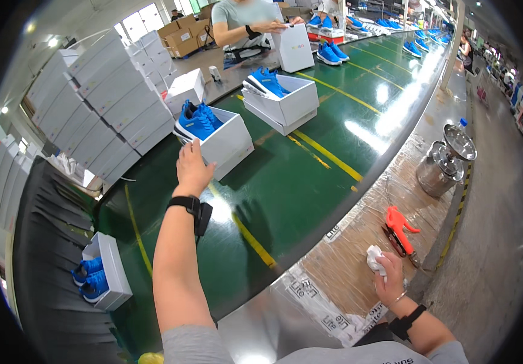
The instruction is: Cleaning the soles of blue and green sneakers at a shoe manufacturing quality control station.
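My left hand (193, 168) reaches out over the green belt, fingers stretched. Its fingertips are at the near left side of a white shoebox (230, 147), and I cannot tell whether they touch it. A pair of blue sneakers (198, 121) with white soles sticks up out of that box. In my right hand (391, 282), low over the bench at the right, is a crumpled white cloth or tissue (375, 259). Just beyond that hand, an orange-red air blow gun (398, 223) and dark-handled pliers or cutters (397, 240) lie on the bench.
Another open shoebox (287, 104) with blue sneakers stands farther up the belt (310, 176). One more shoebox (113, 273) sits at lower left. Stacked white boxes (100, 97) rise at left. A metal dispenser can (438, 170) stands on the bench (358, 224). A co-worker (246, 27) handles a white box opposite.
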A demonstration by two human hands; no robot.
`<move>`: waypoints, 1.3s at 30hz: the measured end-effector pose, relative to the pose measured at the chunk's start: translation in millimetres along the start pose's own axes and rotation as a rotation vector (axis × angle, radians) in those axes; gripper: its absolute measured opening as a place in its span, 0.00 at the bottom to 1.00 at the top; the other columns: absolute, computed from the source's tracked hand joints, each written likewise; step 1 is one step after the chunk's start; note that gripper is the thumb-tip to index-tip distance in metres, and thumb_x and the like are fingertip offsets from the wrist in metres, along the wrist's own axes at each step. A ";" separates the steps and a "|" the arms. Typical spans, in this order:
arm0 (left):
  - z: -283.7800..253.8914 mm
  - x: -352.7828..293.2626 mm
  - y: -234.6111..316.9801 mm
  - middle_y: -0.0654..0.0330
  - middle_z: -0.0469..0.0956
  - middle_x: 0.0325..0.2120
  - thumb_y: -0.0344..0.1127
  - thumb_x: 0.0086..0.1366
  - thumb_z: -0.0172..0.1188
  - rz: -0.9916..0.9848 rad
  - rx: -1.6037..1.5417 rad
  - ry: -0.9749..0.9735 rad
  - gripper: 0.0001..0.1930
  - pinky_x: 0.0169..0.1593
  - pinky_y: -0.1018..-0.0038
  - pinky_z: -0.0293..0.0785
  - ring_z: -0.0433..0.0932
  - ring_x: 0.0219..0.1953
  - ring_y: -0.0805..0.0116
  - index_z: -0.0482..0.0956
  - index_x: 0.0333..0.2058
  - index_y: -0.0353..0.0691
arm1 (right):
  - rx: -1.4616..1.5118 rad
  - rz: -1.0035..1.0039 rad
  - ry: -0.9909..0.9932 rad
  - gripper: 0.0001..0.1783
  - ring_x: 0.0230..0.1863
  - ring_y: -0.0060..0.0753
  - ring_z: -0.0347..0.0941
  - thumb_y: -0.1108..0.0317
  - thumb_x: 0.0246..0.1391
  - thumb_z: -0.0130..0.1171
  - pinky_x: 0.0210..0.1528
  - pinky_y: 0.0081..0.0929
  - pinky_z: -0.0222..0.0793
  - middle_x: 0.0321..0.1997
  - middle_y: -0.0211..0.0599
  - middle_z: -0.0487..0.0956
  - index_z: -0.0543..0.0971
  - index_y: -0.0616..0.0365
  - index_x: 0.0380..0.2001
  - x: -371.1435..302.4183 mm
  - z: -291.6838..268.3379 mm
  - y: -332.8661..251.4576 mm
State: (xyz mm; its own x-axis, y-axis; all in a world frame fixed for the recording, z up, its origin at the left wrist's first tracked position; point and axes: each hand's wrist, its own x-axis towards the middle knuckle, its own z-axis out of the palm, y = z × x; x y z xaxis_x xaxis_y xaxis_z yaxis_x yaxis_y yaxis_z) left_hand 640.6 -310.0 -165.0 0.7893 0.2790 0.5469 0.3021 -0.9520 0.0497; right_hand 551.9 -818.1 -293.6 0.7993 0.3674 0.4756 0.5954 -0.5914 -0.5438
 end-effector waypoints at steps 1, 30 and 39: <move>9.7 10.8 -2.1 0.49 0.63 0.53 0.40 0.45 0.68 -0.010 0.033 -0.026 0.42 0.55 0.58 0.62 0.60 0.58 0.51 0.57 0.57 0.38 | -0.003 0.010 -0.005 0.24 0.48 0.53 0.64 0.80 0.39 0.55 0.51 0.41 0.60 0.48 0.49 0.68 0.71 0.56 0.45 -0.2 0.6 0.0; -91.2 -61.5 46.8 0.56 0.74 0.33 0.33 0.43 0.66 0.418 -0.141 -0.295 0.16 0.44 0.65 0.69 0.74 0.39 0.56 0.77 0.33 0.40 | -0.095 -0.001 0.006 0.24 0.50 0.54 0.64 0.78 0.41 0.54 0.52 0.41 0.59 0.50 0.49 0.67 0.69 0.55 0.46 1.3 2.3 -0.6; -61.2 6.8 32.3 0.50 0.69 0.51 0.32 0.44 0.66 0.123 0.457 -0.848 0.23 0.61 0.65 0.59 0.64 0.56 0.49 0.78 0.43 0.39 | -0.068 -0.001 0.019 0.27 0.49 0.53 0.63 0.78 0.36 0.55 0.52 0.42 0.60 0.49 0.48 0.66 0.69 0.54 0.45 -1.0 4.8 0.4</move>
State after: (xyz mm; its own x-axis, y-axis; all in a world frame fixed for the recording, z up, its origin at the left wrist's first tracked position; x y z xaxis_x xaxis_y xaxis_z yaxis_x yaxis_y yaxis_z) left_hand 623.0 -346.5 -108.5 0.8983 0.3491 -0.2669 0.2285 -0.8899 -0.3947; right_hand 551.7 -815.2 -297.6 0.7963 0.3548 0.4899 0.5892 -0.6383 -0.4954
